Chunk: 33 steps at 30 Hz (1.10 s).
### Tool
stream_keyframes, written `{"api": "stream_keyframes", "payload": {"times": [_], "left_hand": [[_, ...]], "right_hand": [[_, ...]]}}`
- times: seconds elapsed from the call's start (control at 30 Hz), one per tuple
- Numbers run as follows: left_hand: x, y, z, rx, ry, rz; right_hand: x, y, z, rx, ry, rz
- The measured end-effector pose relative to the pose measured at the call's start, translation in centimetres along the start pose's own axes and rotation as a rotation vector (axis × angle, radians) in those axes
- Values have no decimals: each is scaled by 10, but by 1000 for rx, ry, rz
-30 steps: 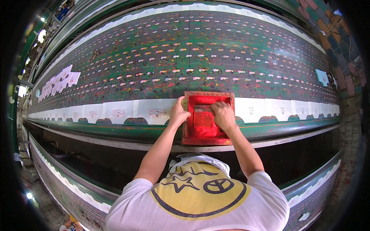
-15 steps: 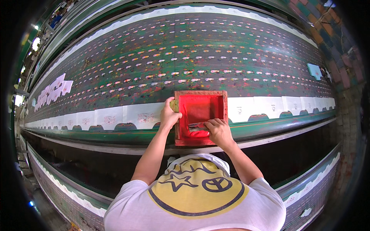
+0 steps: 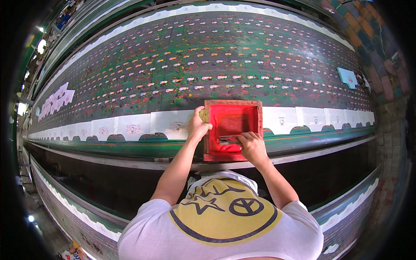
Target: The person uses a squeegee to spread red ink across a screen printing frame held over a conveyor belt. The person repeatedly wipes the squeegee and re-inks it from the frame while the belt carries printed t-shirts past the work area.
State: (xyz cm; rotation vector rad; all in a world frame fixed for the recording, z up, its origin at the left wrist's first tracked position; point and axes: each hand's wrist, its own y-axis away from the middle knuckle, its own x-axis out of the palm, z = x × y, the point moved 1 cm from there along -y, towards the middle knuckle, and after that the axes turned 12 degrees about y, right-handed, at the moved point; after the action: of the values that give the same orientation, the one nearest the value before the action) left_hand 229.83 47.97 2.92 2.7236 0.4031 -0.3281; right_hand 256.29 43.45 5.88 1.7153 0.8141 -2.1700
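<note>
A wooden screen-printing frame with red ink across its mesh rests over the row of white fabric pieces along the table's near edge. My left hand is closed around the frame's left side, near its upper corner. My right hand grips a squeegee inside the frame, toward its near right part. Thick wet red ink lies just below the squeegee. The frame hides the fabric beneath it. Pieces left of it carry reddish prints; those on the right show dark outlines.
The long printing table is spotted with paint and rows of small marks. Pink pieces lie at its far left, a light blue piece at the right. A metal rail edges the near side. Another table stands behind me.
The frame has shifted right along the row, with both hands still on it and the squeegee inside. Another fabric piece with a reddish print now shows at its left.
</note>
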Motion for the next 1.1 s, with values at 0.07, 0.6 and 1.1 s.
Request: {"api": "stream_keyframes", "payload": {"times": [0.07, 0.6, 1.1], "left_hand": [[6, 3, -6, -35, -34, -21], [16, -9, 5, -92, -28, -18], [13, -7, 0, -102, -78, -10]], "right_hand": [[1, 4, -8, -6, -16, 0], [4, 17, -17, -41, -57, -13], [4, 19, -10, -16, -52, -38]]}}
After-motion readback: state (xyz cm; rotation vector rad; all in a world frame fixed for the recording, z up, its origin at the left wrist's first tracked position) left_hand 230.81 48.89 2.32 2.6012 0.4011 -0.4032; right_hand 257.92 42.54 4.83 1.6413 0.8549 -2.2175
